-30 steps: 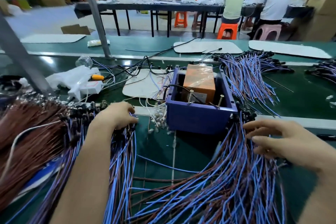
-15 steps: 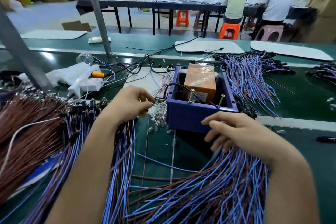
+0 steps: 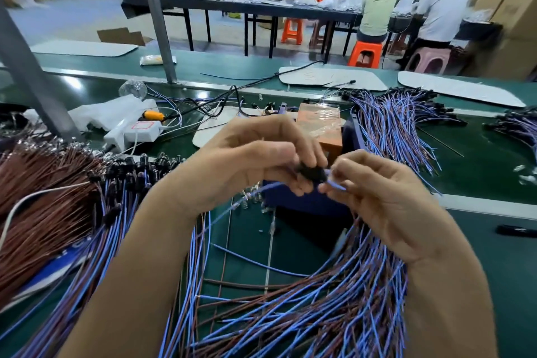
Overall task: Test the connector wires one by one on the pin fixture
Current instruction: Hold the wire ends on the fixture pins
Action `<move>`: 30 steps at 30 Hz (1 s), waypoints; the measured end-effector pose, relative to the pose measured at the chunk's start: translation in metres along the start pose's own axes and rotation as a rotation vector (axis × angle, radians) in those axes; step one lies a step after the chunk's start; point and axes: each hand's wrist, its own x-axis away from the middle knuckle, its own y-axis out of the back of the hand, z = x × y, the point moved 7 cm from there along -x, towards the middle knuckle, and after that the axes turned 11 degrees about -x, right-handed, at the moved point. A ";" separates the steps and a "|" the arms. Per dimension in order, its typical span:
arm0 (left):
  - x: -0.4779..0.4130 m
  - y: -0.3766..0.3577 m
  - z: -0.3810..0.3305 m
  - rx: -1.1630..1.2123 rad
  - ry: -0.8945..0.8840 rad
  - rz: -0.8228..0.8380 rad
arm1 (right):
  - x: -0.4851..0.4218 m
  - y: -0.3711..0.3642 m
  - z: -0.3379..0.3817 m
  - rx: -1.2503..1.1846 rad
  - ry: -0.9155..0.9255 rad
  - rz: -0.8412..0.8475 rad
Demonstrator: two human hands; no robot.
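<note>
Hovering mid-frame, a black plastic connector is pinched by the left hand, its thin blue wire by the right hand.

Both bare arms ran up from the lower edge, the left forearm and right forearm angling inward so the grips met at the centre. The left grip was curled, knuckles up, thumb and fingertips pinching a connector. The right grip, just beside it, pinched the wire between thumb and forefinger, its other fingers loosely curled.
</note>
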 end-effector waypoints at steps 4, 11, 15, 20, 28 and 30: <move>0.002 -0.008 0.026 -0.065 0.238 0.157 | 0.006 0.019 0.021 -0.035 0.134 -0.120; -0.015 -0.021 0.071 0.131 0.550 -0.132 | 0.011 0.011 0.020 0.122 0.113 -0.034; -0.010 -0.022 0.076 0.216 0.611 -0.073 | 0.009 0.010 0.020 0.190 0.124 -0.107; -0.015 -0.018 0.078 0.139 0.579 -0.284 | 0.009 0.016 0.021 0.203 0.110 -0.160; -0.003 0.043 0.045 0.170 0.169 -0.845 | 0.012 0.027 0.008 0.501 -0.075 -0.108; 0.000 0.047 0.041 0.170 0.124 -0.907 | 0.012 0.028 0.002 0.531 -0.131 -0.075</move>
